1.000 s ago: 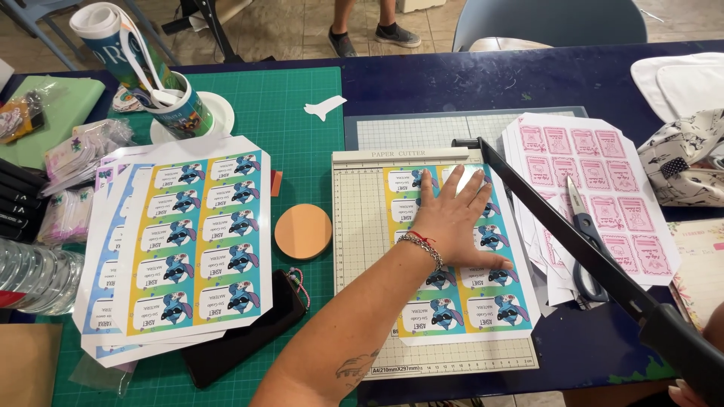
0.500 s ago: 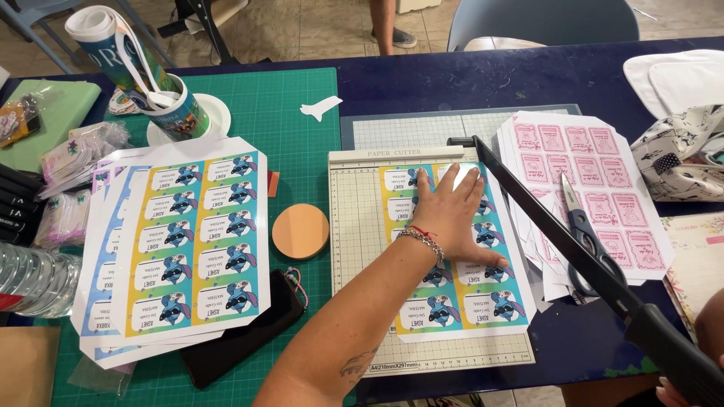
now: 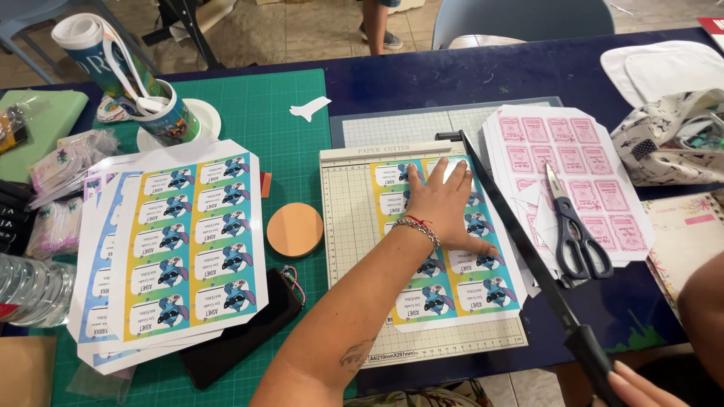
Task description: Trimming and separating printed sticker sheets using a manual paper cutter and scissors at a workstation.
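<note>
The left hand lay flat, fingers spread, pressing the label sheet onto the paper cutter. The right hand, low at the cutter's near right corner, gripped the raised blade arm. Fingertips lay close to the blade's path; a slipped sheet could mean a crooked cut.

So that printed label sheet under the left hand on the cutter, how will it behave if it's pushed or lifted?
The label sheet looks thin and glossy, so it would probably slide easily on the paper cutter bed; the left hand lies flat on it. Lifted by one edge it would likely droop. It seems very light, so a nudge could skew it.
</note>
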